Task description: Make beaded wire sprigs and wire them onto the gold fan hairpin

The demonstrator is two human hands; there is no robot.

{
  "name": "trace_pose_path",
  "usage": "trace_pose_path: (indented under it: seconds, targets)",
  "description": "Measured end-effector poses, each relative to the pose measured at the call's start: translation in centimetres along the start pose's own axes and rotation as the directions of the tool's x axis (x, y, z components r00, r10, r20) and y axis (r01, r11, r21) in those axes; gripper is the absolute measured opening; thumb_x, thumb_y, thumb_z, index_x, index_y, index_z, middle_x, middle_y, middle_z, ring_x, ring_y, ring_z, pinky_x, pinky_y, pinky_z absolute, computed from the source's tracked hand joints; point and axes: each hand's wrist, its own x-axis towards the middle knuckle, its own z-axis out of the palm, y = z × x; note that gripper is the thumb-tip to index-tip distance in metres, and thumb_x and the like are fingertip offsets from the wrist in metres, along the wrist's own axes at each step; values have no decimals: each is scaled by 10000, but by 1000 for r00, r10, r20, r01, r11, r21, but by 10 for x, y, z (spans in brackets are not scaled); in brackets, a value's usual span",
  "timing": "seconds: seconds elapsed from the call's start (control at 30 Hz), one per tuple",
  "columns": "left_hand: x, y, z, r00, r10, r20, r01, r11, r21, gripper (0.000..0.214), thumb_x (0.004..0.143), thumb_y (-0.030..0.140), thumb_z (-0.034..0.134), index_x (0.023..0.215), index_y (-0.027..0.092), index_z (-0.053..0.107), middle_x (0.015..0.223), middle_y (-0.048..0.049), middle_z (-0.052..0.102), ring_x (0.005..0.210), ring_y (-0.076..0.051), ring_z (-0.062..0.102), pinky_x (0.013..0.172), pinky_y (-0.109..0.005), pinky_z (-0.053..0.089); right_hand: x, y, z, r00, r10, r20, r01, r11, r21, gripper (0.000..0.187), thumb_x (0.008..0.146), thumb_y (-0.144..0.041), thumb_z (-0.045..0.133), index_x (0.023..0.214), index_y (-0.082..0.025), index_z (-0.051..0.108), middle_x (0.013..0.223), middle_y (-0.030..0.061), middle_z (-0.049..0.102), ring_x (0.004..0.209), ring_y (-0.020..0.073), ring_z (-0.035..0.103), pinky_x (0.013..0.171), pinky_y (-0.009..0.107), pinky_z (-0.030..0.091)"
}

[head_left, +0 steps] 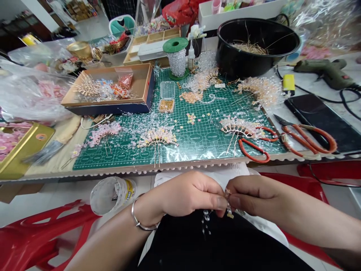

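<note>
Above my lap, my left hand (pixel 194 194) and my right hand (pixel 255 194) meet, both closed in a pinch. Between their fingertips is a small beaded ornament (pixel 229 210), with clear beads on fine strands (pixel 207 218) dangling under my left fingers. Most of the ornament is covered by my fingers. On the green cutting mat (pixel 194 145) beyond my hands lie beaded hair combs: a pink and yellow one (pixel 158 137), a pink one (pixel 103 133), and a pale one (pixel 238 126) beside red-handled scissors (pixel 255 148).
A second pair of orange-handled scissors (pixel 307 137) lies by a black phone-like slab (pixel 324 116). Behind are a black basin (pixel 256 45), a glue gun (pixel 324 69), a bead spool (pixel 177 58) and a shallow box (pixel 143 90). A white bucket (pixel 108 197) stands below the table edge.
</note>
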Motion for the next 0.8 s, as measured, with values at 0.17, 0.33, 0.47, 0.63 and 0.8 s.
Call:
trace_pose_path:
  seconds: [0.17,0.33,0.47,0.63,0.8]
  targets:
    - [0,4,2,993,-99,-70,108,983,147,241,902,378,652,808,168,722,731,15,600,710,-133,516,670,-259,385,-2,5,10,967,199,159,-240,923,302,244,988,-303,539,831,-199,694,716,21,568,633,140,489,473,219,354]
    - [-4,13,-1,985,-130,-116,151,969,197,214,879,391,675,899,179,684,728,35,597,644,-104,495,588,-223,369,2,4,11,954,225,197,-291,857,426,304,953,-418,576,766,-184,628,665,-20,465,600,114,389,524,235,318]
    - [-6,19,-9,990,-143,-12,142,968,207,194,956,263,493,955,184,670,809,9,685,659,-106,526,604,-225,403,5,2,9,947,217,236,-312,795,521,349,887,-501,667,767,-174,675,681,-15,528,607,107,370,554,248,292]
    - [-5,16,-16,997,-74,2,69,946,318,149,914,280,596,955,186,704,865,9,679,721,-115,559,649,-235,418,5,1,5,925,261,276,-377,722,580,318,817,-478,768,745,-174,712,670,-13,566,592,100,348,558,259,261]
    - [-4,15,-12,990,121,-71,-71,868,492,101,911,250,654,922,188,734,948,-18,681,880,-151,631,817,-268,473,4,2,3,917,289,275,-399,687,607,333,817,-500,766,755,-177,717,672,-13,572,561,87,291,536,267,228]
